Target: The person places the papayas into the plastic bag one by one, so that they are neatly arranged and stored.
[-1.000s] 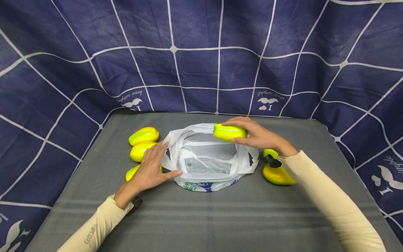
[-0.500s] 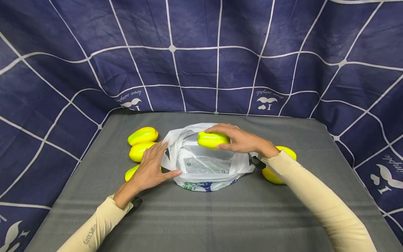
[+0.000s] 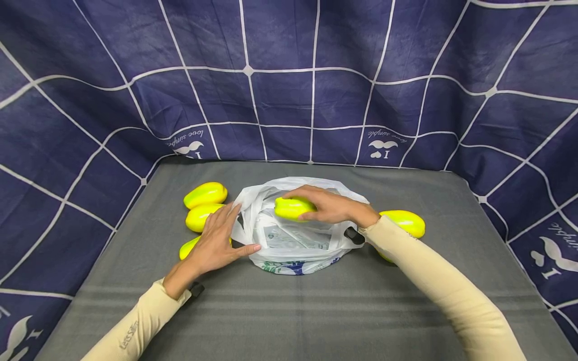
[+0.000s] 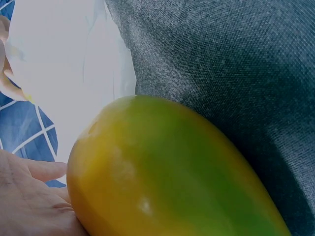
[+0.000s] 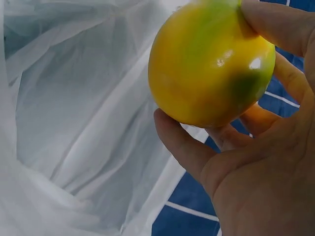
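Dark blue cloth with white grid lines hangs behind and beside a grey-covered table, on which a white plastic bag stands with its mouth open. Within the outline of that mouth is the held fruit, yellow-green and glossy; how far it is below the rim I cannot tell. The right hand grips it between thumb and fingers, spread just about as wide as the fruit. The left hand has its fingers straight and apart, the tips at the bag's left edge, gripping nothing. Three fruits lie in a row by that hand, one partly covered by it; a right-hand fruit lies beyond the bag, with part of another showing under the forearm.

The smooth skin could slip if the pinch loosens, letting the fruit drop hard or strike the thin rim. The black wrist unit sits close against the bag's right side and might snag the handle, pulling the bag askew; the limp plastic could also fold inward if the left hand lifts off.

Against a second ago, the held fruit has come from the right rear rim leftward and lower into the mouth, and the right forearm now hides more of the nearer right-hand fruit, while the left hand and its row have stayed put
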`<state>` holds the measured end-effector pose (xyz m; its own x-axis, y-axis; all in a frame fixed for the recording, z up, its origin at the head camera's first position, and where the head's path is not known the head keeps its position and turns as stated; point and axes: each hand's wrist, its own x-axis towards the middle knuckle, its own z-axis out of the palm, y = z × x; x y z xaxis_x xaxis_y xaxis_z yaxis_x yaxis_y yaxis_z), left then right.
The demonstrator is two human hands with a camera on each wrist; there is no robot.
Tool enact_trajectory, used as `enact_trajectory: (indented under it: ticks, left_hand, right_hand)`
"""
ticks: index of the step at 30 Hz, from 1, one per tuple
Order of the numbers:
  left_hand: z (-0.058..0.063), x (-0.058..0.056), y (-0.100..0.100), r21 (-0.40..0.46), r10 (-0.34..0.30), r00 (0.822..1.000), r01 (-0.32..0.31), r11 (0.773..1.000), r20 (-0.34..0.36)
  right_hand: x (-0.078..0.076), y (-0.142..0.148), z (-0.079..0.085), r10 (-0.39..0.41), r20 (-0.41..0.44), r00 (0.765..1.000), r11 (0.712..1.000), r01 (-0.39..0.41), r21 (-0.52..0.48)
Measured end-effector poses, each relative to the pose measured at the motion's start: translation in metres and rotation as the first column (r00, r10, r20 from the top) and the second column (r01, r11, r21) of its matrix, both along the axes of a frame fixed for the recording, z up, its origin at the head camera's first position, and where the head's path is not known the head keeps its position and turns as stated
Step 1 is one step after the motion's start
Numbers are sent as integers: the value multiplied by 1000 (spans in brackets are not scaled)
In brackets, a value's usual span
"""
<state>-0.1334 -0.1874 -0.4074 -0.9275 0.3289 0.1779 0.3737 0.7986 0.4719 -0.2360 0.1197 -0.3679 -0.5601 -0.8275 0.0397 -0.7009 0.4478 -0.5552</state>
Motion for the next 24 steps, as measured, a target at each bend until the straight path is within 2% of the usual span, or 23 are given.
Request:
enact_trajectory:
  ticks: [6, 16, 24]
  left_hand:
    - [-1, 0, 0, -10, -3, 1000, 3, 1000, 13]
    - [-1, 0, 0, -6, -9, 1000, 9, 1000, -16]
    - [1, 0, 0, -22, -11, 1000, 11, 1000, -2]
  right_hand:
    - [-4, -14, -5, 22, -29, 999, 1000, -21, 21]
    - [-14, -30, -12, -20, -108, 994, 998, 26, 55]
    - [-22, -40, -19, -52, -172, 984, 993, 69, 95]
